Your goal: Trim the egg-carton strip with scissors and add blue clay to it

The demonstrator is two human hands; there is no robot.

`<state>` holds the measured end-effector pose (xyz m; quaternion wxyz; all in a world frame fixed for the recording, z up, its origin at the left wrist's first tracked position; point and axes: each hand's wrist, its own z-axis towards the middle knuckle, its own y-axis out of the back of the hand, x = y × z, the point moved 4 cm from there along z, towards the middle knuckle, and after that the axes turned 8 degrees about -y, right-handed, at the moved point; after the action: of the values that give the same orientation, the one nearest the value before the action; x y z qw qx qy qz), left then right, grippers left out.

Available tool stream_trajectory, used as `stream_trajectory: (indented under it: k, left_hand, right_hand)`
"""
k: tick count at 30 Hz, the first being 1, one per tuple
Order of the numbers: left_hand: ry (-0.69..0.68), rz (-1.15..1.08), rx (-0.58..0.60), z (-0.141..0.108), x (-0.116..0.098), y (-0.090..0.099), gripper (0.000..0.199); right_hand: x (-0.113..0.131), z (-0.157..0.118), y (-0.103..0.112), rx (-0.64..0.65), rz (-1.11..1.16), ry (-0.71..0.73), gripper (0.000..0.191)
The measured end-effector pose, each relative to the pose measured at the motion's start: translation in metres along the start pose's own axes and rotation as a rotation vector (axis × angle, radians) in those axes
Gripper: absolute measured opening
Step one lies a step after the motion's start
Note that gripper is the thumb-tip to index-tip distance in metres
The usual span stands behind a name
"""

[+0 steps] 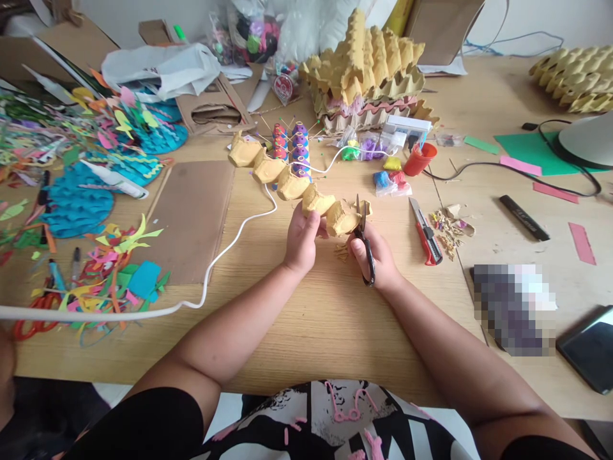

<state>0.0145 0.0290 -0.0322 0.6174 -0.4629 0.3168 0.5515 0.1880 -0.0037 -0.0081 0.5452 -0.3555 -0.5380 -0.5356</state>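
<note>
My left hand (pixel 302 239) grips a yellow egg carton strip (pixel 293 183), a row of several joined cups slanting up to the far left. My right hand (pixel 376 255) is closed around the dark handles of a pair of scissors (pixel 368 255). Their blades point away from me, close against the right-end cup of the strip. I cannot tell whether they are cutting into it. Small yellow trimmings (pixel 341 253) lie on the table below, between the hands. Behind the strip stand painted carton pieces, one red (pixel 280 142) and one purple (pixel 300 144), with thin sticks poking out.
Stacked egg trays (pixel 364 70) stand at the back. A red utility knife (pixel 425 233) lies to the right beside carton scraps (pixel 453 230). A red cup (pixel 420 159) is behind it. A white cable (pixel 239 230) crosses the left, near cardboard (pixel 191 217) and paper scraps (pixel 115 281).
</note>
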Motion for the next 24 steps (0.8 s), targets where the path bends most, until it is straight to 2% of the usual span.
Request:
stream_trajectory:
  k: [14,24]
  left_hand:
    - [-0.024,-0.025,-0.043,0.0037,-0.0020,0.0014,0.068]
    - [-0.061,-0.093,-0.088,0.0069,-0.0078,0.0018,0.060]
  right_hand:
    - [0.0029,0.0002,-0.0017,0.014,-0.012,-0.015,0.049]
    - [0.0024,0.0020,-0.0017,0.046,-0.078,-0.016,0.052]
